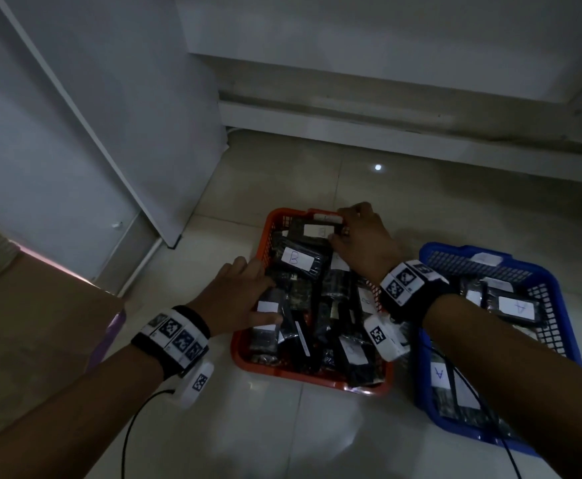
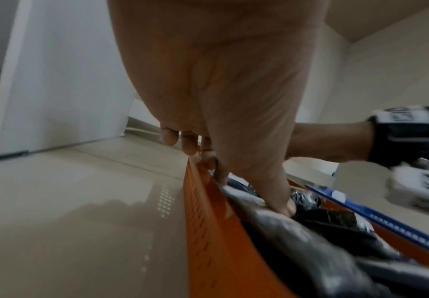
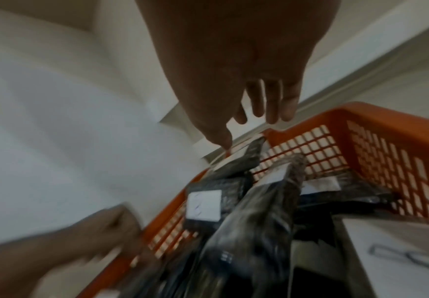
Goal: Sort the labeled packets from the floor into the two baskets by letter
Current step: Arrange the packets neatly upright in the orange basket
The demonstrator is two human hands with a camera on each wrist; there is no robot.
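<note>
Orange plastic, that is the basket (image 1: 248, 354) both hands are working in, and it is heaped with dark packets. Just to its right stands the blue basket (image 1: 555, 295), holding packets of its own. No packet lies loose on the tiles that I can see, so I take the sorting to be about finished and this to be tidying.

Her left hand (image 1: 237, 299) lies flat with straight fingers across the near-left packets, pressing them down at the basket's left wall, gripping nothing. Her right hand (image 1: 362, 236) is at the far end, fingers hanging loosely curled over the rim; the thumb tip touches the white label of the far packet (image 1: 313, 231), which lies crosswise along the far wall, directly left of that hand. Whether it is pinched I cannot tell; it looks more like a nudge. The right hand is plainly the nearer one to it.

Handwritten labels read "B" on a packet (image 1: 298, 259) in the orange basket, and "A" on two (image 1: 519, 307) (image 1: 440, 373) in the blue.
</note>
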